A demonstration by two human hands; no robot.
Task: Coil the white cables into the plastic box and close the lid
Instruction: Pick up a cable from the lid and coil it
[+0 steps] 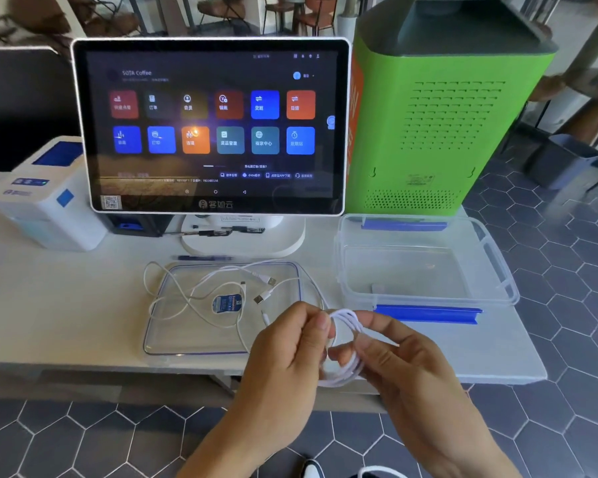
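Both grips, left hand [290, 346] and right hand [399, 360], closed on coiled cable [346, 343]; loose cables [201, 298] across lid [159, 336]; box [425, 263] open on counter [66, 305].

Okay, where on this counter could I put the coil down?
The plastic box sits open and bare inside. The counter is free left of the lid, in front of the printer. The lid is crowded with loose cables; pens lie by the screen's stand.
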